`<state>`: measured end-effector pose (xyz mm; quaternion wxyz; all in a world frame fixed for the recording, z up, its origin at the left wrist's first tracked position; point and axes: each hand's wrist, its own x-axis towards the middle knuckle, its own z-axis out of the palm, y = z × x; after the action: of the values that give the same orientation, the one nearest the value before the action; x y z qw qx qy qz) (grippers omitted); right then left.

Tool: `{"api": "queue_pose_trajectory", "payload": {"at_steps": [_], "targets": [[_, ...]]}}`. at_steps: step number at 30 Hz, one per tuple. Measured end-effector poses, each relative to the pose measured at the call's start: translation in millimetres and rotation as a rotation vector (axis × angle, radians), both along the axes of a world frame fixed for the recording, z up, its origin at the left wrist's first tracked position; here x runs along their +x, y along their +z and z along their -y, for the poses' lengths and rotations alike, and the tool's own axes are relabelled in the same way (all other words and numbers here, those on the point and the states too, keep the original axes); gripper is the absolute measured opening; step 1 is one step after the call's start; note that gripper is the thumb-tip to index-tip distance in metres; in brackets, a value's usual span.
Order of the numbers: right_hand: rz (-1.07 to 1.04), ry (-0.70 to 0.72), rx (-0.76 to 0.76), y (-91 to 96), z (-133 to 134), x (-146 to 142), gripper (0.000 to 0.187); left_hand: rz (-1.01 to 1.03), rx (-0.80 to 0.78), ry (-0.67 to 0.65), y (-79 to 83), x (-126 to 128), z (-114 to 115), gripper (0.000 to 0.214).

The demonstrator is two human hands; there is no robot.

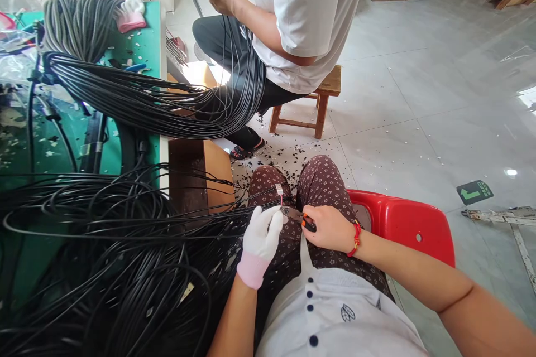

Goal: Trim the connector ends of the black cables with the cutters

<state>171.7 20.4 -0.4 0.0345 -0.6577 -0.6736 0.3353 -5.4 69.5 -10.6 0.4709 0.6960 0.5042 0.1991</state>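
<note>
My left hand (262, 237), in a white glove with a pink cuff, is closed on a black cable (221, 217) above my lap. Thin coloured wires with a small white connector (279, 189) stick up past its fingertips. Bare, with a red bracelet at the wrist, my right hand (329, 227) grips wire cutters (309, 222) by their black and orange handles. The jaws of the cutters point left and meet the wire end just beside the gloved fingers. Whether the blades touch it, I cannot tell.
Black cables (125, 268) lie in a tangled heap at my left. A thick bundle (167, 103) runs from the green table (153, 39) to a co-worker (301, 22) on a wooden stool (329, 86). An open cardboard box (220, 170) stands by the table, near floor scraps.
</note>
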Motion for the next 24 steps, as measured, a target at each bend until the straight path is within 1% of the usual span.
{"api": "queue_pose_trajectory", "payload": {"at_steps": [2,6,12,16,20,24], "targets": [[-0.019,-0.017,0.012,-1.2,0.7,0.3,0.009,0.023,-0.046,-0.031,3.0,0.3,-1.1,0.028],[-0.064,-0.044,0.032,-3.3,1.2,-0.5,0.013,0.112,-0.149,0.084,2.7,0.6,0.9,0.025],[-0.155,-0.081,0.058,-7.6,0.6,-0.2,0.020,0.181,-0.218,0.196,-4.0,1.7,6.0,0.025],[-0.121,-0.107,0.069,-4.5,-1.1,3.7,0.019,0.164,-0.200,0.232,-7.1,2.3,6.8,0.028],[-0.034,-0.068,0.084,2.8,-2.3,5.3,0.012,0.110,-0.152,0.187,-4.9,3.4,6.3,0.026],[0.043,-0.017,0.061,5.7,-2.8,2.3,0.013,0.093,-0.108,0.164,-1.9,4.1,6.0,0.025]]}}
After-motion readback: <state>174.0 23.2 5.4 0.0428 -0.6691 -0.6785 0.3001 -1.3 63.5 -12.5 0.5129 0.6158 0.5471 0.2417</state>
